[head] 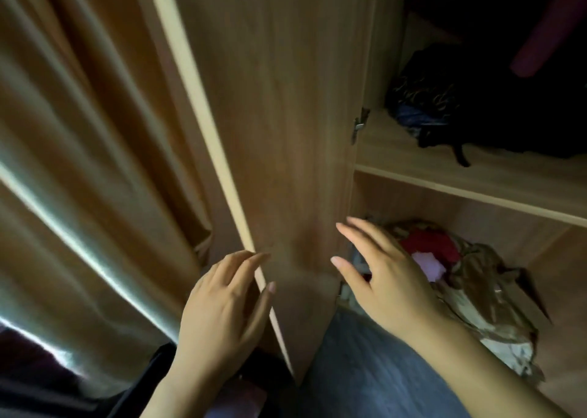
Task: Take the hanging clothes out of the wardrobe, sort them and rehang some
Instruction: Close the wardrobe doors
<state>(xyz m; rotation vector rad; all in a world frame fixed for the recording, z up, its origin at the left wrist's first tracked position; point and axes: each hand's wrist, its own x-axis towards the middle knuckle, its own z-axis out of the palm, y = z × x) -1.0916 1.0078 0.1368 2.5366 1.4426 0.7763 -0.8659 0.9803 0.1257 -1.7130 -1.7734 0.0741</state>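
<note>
The wooden wardrobe door (279, 106) stands swung open in front of me. My left hand (222, 309) is at its pale front edge, fingers curled around the edge low down. My right hand (387, 278) is open with fingers spread, held just in front of the lower compartment, touching nothing that I can see. Dark clothes (476, 112) lie piled on the wardrobe shelf (476, 179) at the upper right. A maroon garment (546, 30) hangs in the dark at the top right. Below the shelf lies a heap of red, pink and brownish cloth (470, 278).
Tan curtains (89, 163) hang at the left, with light along their folds. A metal hinge (360, 125) sits on the wardrobe side. Grey-blue cloth (365, 370) and dark fabric lie at the bottom of the view near my arms.
</note>
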